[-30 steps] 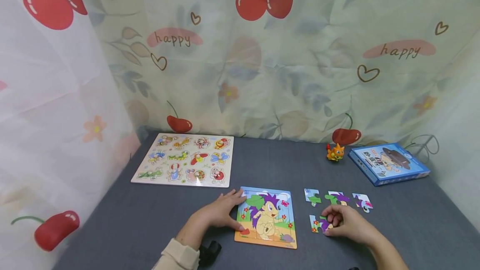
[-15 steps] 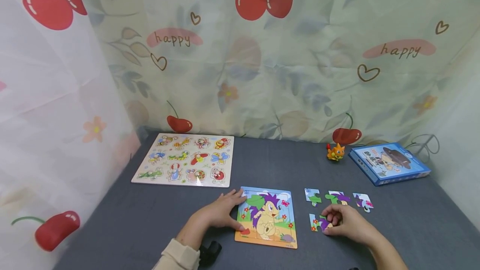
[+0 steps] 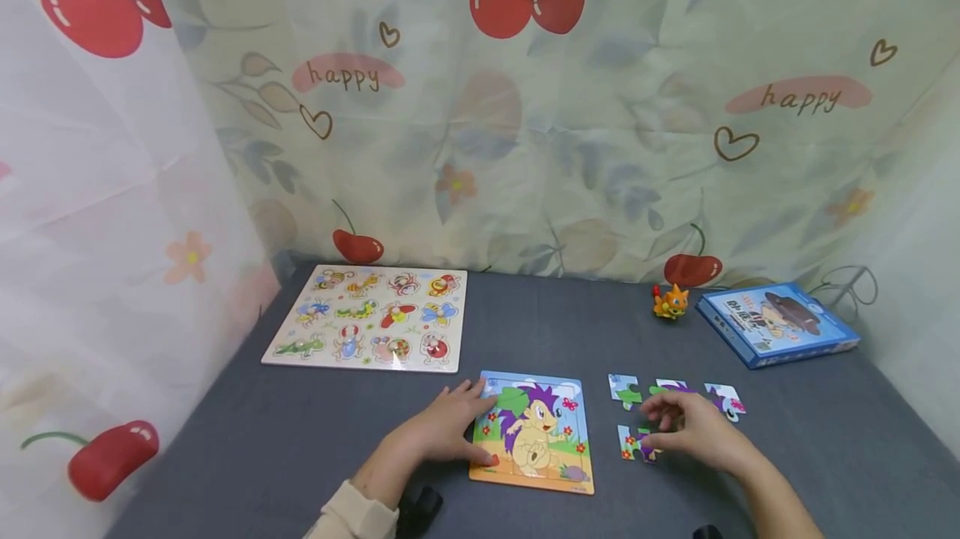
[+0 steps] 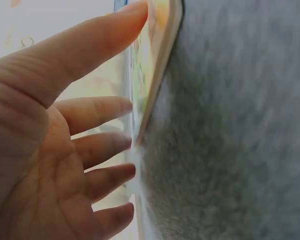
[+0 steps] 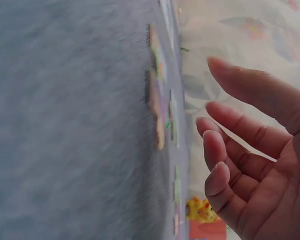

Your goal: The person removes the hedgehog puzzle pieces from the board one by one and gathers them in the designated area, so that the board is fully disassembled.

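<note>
My left hand [image 3: 441,429] lies at the left side of a hedgehog puzzle board [image 3: 534,439], thumb and fingertips over its edge. In the left wrist view the thumb [image 4: 100,40] presses near the board's rim, and the fingers are spread and nearly straight. My right hand [image 3: 697,431] hovers over the loose jigsaw pieces, fingers loosely bent and apart, with nothing between them. Below its thumb, two joined pieces [image 3: 632,444] lie on the table, partly hidden. Behind them are a blue-and-green piece [image 3: 624,390], a half-covered purple-and-green piece [image 3: 675,386] and a white-and-purple piece [image 3: 725,400].
A white insect puzzle board [image 3: 375,318] lies at the back left of the grey table [image 3: 555,322]. At the back right stand a small orange toy animal [image 3: 670,301] and a blue box [image 3: 777,324]. A patterned curtain [image 3: 420,139] hangs behind.
My right hand has let go of the jigsaw piece and risen slightly, its fingers spreading apart. My left hand stays at the board, its fingers shifted a little.
</note>
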Motion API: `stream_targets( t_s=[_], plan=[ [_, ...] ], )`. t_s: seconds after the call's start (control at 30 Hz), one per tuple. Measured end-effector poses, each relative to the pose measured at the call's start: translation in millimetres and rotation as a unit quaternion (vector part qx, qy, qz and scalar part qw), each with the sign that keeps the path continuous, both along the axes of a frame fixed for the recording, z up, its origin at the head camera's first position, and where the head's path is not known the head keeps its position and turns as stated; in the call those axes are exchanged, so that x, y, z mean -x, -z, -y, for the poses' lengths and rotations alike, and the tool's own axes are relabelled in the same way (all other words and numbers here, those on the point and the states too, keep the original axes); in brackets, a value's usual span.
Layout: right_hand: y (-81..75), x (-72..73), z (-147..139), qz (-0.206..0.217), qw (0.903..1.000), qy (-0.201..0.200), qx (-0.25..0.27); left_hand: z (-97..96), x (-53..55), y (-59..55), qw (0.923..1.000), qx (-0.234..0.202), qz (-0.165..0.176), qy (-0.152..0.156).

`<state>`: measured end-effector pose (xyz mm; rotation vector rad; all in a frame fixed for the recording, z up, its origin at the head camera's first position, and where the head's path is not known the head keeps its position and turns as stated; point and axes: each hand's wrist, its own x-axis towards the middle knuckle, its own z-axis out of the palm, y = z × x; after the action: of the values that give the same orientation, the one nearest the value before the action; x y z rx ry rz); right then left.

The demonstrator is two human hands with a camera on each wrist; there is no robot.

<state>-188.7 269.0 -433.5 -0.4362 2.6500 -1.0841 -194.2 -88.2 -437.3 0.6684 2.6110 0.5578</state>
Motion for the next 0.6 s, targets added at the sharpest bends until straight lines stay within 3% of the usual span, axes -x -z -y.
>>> stream_targets(
  t_s=[0.3, 0.6],
  plan=[
    [-7.1, 9.1, 26, 0.008, 0.9995, -0.030, 0.000, -6.6, -25.3, -7.7, 0.9981, 0.011, -0.023, 0.056],
    [-9.3, 22.6, 67, 0.004, 0.9975, -0.070, -0.008, -12.7, -45.5, -9.3, 0.9968, 0.015, -0.015, 0.077]
  ],
)
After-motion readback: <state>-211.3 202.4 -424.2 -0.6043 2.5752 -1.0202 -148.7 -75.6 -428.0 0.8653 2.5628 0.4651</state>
